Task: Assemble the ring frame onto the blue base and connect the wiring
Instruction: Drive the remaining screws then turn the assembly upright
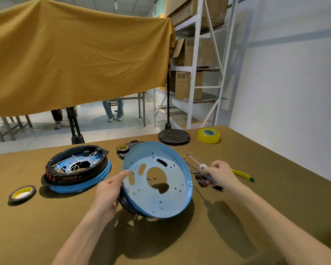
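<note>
At the centre of the frame the left hand (108, 190) has its grip on the left rim of the blue base (159, 190), thumb lying over the inner edge and the other fingers curled beneath. The base is tilted, its pale inside with one large hole and many small holes facing the camera, its lower edge close to the table (275, 197); whether it touches cannot be told. Just right of it, the right hand (221, 174) closes its grip around a screwdriver (200, 165), the thin shaft pointing toward the upper left. Below that hand lie red and black connectors (202, 180) with thin blue wires (189, 165) trailing toward the base. A yellow and green handled tool (244, 175) lies to the right of the hand.

Left of centre stands a finished unit (77, 169): a black ring frame seated on a second blue base, white wires inside. A roll of black tape (22, 193) lies at lower left, a smaller black roll (122, 148) behind the tilted base, a yellow tape roll (208, 135) and a round black lid (174, 136) toward the upper right of the table.
</note>
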`<act>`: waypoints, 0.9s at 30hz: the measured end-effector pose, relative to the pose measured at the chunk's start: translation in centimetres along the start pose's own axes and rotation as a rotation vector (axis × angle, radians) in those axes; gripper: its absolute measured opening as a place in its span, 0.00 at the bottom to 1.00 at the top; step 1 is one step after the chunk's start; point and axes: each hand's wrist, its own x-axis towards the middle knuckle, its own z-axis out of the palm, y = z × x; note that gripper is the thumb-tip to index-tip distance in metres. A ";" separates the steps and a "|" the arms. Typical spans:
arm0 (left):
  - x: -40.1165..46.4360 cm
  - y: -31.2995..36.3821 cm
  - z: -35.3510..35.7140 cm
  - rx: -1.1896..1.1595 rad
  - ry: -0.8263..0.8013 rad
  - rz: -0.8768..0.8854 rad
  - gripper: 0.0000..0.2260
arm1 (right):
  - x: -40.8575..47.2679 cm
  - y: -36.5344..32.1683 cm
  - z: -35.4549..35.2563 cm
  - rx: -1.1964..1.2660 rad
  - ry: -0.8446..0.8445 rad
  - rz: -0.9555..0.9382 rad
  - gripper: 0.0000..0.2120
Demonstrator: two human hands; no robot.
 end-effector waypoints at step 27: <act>-2.0 -7.4 2.2 1.271 -0.424 1.297 0.27 | -1.2 3.1 6.6 -0.178 -0.165 -0.202 0.25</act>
